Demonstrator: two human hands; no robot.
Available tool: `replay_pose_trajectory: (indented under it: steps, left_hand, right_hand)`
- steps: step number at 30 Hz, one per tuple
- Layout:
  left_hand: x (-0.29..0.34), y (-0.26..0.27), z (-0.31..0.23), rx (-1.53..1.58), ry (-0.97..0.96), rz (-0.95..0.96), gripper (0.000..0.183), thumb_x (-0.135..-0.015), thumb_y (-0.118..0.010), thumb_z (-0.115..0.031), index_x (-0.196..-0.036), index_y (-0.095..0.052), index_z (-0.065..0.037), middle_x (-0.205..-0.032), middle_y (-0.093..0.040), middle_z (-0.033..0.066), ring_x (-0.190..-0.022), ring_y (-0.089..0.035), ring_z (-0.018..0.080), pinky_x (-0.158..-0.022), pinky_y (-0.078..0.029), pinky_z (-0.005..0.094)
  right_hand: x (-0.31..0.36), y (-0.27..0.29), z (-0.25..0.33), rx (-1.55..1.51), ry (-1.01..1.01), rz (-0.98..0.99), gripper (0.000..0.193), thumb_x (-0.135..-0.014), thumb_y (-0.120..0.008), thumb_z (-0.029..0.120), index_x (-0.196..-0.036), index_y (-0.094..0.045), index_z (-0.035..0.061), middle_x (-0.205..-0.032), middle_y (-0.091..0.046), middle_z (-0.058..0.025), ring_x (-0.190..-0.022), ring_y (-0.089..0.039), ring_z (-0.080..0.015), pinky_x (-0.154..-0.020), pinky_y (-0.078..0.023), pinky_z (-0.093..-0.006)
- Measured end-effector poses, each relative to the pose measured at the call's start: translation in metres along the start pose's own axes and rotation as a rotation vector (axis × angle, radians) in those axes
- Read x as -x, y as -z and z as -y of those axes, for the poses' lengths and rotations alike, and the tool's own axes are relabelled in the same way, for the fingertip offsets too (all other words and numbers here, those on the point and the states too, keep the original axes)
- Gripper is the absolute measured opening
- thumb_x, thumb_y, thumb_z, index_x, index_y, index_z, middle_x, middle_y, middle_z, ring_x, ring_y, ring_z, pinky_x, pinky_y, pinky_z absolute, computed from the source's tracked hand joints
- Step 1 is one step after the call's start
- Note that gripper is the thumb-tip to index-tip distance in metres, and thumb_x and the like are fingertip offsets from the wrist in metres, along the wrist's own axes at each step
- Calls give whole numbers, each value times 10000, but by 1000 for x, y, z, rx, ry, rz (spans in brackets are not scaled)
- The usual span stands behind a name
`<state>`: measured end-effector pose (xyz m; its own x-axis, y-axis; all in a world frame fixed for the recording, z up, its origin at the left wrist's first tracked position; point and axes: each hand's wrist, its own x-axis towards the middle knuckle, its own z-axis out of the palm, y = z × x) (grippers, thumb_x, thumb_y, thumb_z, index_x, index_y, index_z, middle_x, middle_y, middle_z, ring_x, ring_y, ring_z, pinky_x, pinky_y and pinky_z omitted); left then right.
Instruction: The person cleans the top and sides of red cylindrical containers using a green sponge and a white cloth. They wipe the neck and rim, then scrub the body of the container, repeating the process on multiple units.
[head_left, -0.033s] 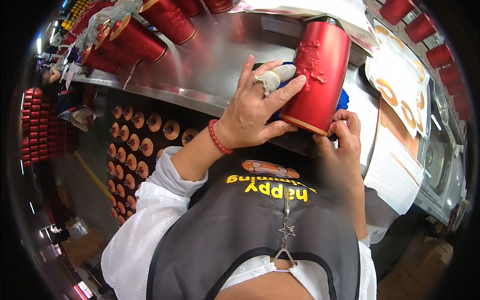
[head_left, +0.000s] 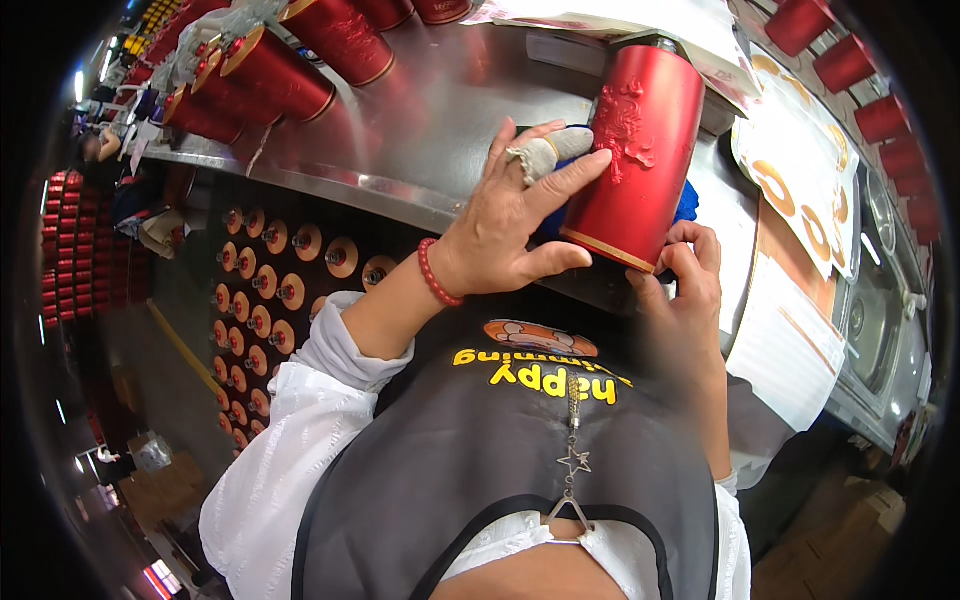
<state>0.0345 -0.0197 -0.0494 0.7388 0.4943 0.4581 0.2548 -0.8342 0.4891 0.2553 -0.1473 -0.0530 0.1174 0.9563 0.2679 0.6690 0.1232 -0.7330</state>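
Note:
A red bottle point(head_left: 640, 150) with a raised floral relief and a gold band round its base lies tilted on a blue cloth point(head_left: 686, 203), its base towards me. My left hand point(head_left: 510, 205) has its fingers spread, with the index fingertip on the bottle's side and the thumb beside the gold band. A pale cloth finger cover point(head_left: 540, 158) is on one of its fingers. At the right corner of the base, my right hand point(head_left: 685, 272) is closed, thumb and curled fingers pinched together. Whatever is between those fingers, if anything, is hidden.
More red bottles point(head_left: 280, 75) stand on the metal table point(head_left: 430, 110) at the far left. Sheets with gold rings point(head_left: 785, 185) and white papers point(head_left: 785, 340) lie to the right, near a metal basin point(head_left: 880, 325). Below the table's left edge are rows of gold-rimmed pieces point(head_left: 290, 290).
The bottle appears very slightly further right. My left fingertips have dipped a little, while my right hand keeps its place at the base.

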Motion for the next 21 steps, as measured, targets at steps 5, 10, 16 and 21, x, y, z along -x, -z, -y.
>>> replay_pose_trajectory:
  steps: [5,10,16,21]
  left_hand:
    - [8,-27,-5,630,197,-101,700,-1015,-535,-473,-1545,-340,-60,-1551,-327,193,-1446,-279,345,-1210,-163,415]
    - [9,-25,-2,834,237,-36,703,-1017,-554,-434,-1559,-308,-60,-1570,-295,176,-1471,-245,321,-1212,-159,418]
    - [4,-24,-2,714,186,-40,711,-1021,-567,-367,-1562,-260,-24,-1584,-286,166,-1484,-246,278,-1211,-168,412]
    - [14,-13,-7,343,54,-189,500,-993,-588,-227,-1455,-491,-62,-1459,-510,157,-1385,-429,342,-1210,-183,479]
  right_hand:
    - [-1,-2,3,13,-17,3,259,-763,-795,57,-810,-541,35,-1063,-539,-152,-1026,-499,-332,-895,-431,-419]
    - [-2,-2,2,16,-19,4,259,-761,-794,54,-804,-539,35,-1052,-543,-148,-1019,-501,-331,-890,-430,-418]
    - [-2,-2,4,12,-25,-1,265,-760,-798,55,-799,-537,36,-1046,-541,-145,-1013,-502,-326,-888,-429,-413]
    - [-1,0,3,-22,-28,2,264,-756,-797,49,-801,-537,39,-1052,-534,-146,-1022,-499,-327,-888,-427,-409]
